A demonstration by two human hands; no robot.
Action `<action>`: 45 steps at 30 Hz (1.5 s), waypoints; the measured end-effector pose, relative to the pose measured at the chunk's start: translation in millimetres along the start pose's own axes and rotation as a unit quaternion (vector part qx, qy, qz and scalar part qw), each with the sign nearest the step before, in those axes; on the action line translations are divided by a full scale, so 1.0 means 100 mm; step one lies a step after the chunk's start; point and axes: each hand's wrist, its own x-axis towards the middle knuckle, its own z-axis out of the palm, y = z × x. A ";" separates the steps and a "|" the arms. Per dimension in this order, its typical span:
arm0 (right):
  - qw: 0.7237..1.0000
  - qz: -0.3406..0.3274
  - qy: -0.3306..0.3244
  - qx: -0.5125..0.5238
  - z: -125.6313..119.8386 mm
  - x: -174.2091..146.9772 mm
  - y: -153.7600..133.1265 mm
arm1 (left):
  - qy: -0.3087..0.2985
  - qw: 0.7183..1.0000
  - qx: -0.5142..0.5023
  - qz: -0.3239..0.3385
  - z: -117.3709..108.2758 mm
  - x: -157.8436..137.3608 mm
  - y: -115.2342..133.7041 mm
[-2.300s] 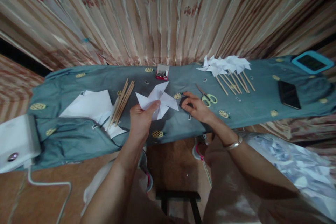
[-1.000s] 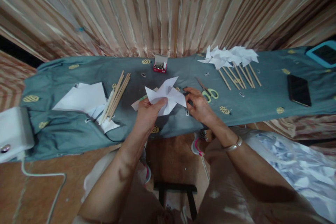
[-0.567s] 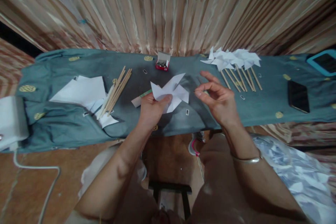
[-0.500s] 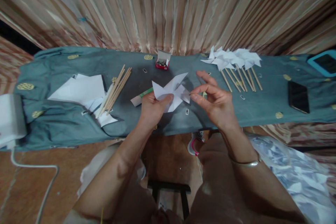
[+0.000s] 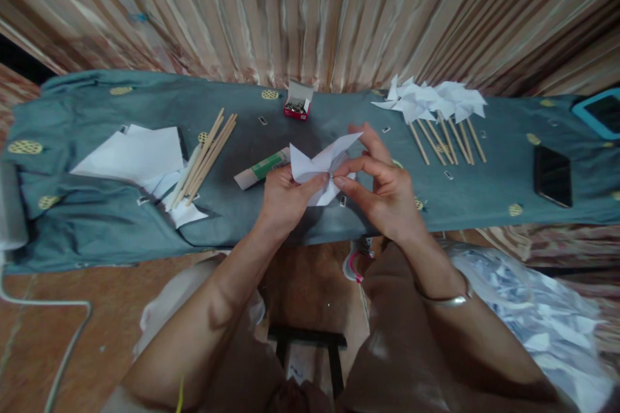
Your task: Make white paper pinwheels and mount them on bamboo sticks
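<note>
A white paper pinwheel (image 5: 312, 164) is held over the table, its blades folded in toward the middle. My left hand (image 5: 285, 200) grips it from the left, thumb pressed near the centre. From the right, my right hand (image 5: 378, 187) pinches what looks like a thumbtack, tiny and mostly hidden by the fingertips, against the pinwheel's centre. Behind my left hand lies a green and white glue stick (image 5: 263, 168). Farther back, a small red box (image 5: 296, 111) stands open with metal tacks inside.
Wooden sticks (image 5: 208, 158) and white paper sheets (image 5: 133, 155) lie at the left. Several finished pinwheels on sticks (image 5: 436, 103) rest at the back right. Farther right are a phone (image 5: 553, 175) and a blue-framed device (image 5: 600, 115). A plastic bag (image 5: 527, 310) sits below the table's right side.
My right hand has moved left, bringing its pinched fingertips from the pinwheel's right edge to its centre. The view has shifted slightly, and more of the glue stick shows.
</note>
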 end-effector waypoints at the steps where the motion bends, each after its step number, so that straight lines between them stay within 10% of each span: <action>1: 1.000 0.000 -0.001 0.002 0.00 0.00 0.00 | -0.003 1.000 -0.002 0.000 0.00 0.00 0.00; 45: 0.995 0.047 -0.002 0.089 0.04 0.01 0.05 | -0.022 0.999 -0.024 -0.022 -0.01 -0.04 0.00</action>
